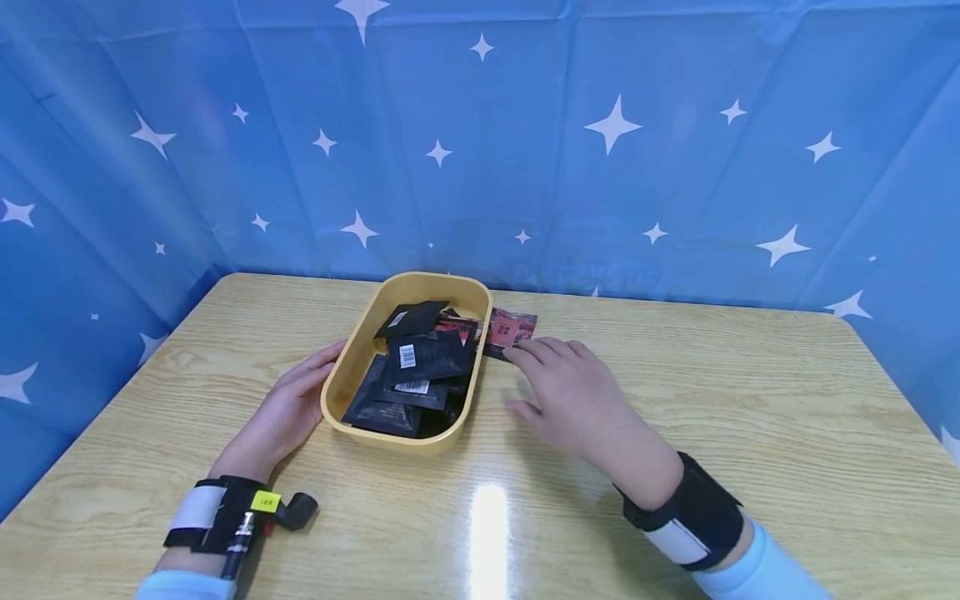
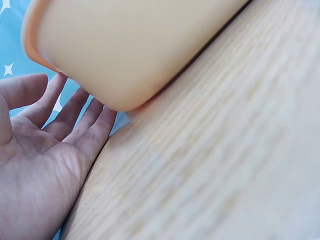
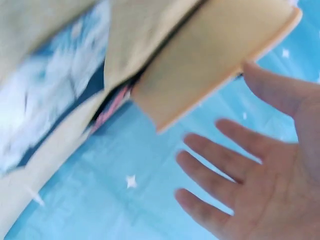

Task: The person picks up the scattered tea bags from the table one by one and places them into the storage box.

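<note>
A yellow plastic bin holds several flat black packets, some with white barcode labels and one with red print. My left hand rests against the bin's left side; in the left wrist view its straight fingers reach the bin's outer wall. To the right of the bin, a red-and-black packet lies on the table, partly hidden behind the rim. Over its near edge hovers my right hand, fingers loosely extended. The right wrist view shows that palm with nothing in it.
The wooden table ends at a blue curtain with white stars, which hangs behind and at both sides. Both wrists wear black straps; a small black camera sticks out from the left one.
</note>
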`<action>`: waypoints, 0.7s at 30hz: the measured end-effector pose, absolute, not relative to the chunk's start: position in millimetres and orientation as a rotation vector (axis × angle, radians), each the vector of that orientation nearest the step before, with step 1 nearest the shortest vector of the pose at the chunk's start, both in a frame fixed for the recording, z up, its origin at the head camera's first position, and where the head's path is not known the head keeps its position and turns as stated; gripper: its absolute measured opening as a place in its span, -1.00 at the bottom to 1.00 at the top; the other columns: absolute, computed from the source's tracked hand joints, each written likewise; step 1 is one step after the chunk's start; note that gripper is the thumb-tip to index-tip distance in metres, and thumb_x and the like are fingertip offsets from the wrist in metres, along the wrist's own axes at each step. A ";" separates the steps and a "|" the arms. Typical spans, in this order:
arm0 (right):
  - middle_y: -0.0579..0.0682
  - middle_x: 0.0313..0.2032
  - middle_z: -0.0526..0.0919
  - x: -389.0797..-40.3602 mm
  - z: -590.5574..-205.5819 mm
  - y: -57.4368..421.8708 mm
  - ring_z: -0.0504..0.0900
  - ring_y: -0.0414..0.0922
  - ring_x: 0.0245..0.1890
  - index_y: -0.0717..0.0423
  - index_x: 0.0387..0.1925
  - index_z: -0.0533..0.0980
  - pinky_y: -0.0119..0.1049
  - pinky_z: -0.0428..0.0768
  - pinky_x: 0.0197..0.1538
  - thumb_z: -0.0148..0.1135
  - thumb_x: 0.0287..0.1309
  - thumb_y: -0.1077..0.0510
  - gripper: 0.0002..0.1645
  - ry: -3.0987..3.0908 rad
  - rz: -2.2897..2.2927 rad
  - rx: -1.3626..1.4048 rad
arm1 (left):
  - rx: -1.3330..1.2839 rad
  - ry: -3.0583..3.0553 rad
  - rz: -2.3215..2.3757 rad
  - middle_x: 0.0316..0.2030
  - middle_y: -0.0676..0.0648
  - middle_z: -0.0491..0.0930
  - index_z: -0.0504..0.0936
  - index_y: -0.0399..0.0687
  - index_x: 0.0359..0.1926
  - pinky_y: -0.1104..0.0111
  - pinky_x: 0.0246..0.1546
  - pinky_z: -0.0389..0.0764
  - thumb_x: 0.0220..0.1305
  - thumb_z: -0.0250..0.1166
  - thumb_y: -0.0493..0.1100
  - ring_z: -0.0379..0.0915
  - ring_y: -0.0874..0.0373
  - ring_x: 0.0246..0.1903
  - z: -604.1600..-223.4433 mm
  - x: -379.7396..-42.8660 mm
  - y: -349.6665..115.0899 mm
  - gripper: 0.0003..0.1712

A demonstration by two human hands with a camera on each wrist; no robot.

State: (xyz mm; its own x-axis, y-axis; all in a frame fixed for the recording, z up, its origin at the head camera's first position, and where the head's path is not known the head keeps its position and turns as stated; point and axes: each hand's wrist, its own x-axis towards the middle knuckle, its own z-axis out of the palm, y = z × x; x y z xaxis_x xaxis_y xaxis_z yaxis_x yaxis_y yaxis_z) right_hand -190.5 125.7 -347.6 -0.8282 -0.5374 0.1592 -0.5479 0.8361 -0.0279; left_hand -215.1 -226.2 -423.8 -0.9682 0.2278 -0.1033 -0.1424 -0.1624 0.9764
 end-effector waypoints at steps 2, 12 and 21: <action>0.11 0.20 0.55 -194.4 -345.3 134.2 0.46 0.09 0.24 0.13 0.30 0.45 0.06 0.39 0.29 0.37 0.19 -0.13 -0.26 -2.935 0.130 0.831 | 0.093 1.861 2.217 0.51 -0.19 -0.06 -0.05 -0.22 0.55 0.51 0.21 0.37 0.60 -0.10 -0.07 0.01 0.05 0.42 -423.5 -215.1 -225.9 -0.33; 0.14 0.11 0.61 -212.0 -338.7 174.0 0.59 0.13 0.07 0.13 0.28 0.47 0.10 0.51 0.15 0.49 0.08 0.10 -0.28 -3.112 0.298 0.747 | 0.114 1.871 2.216 0.50 -0.19 -0.04 -0.05 -0.25 0.54 0.51 0.19 0.39 0.60 -0.10 -0.08 0.12 0.15 0.36 -423.4 -217.3 -225.3 -0.33; 0.16 0.09 0.55 -218.2 -349.3 182.4 0.53 0.10 0.03 0.15 0.23 0.46 0.08 0.50 0.13 0.64 -0.16 0.11 -0.14 -3.379 0.324 0.611 | 0.109 1.875 2.214 0.50 -0.19 -0.04 -0.04 -0.24 0.55 0.50 0.19 0.39 0.60 -0.11 -0.08 0.15 0.18 0.34 -425.0 -215.4 -226.3 -0.34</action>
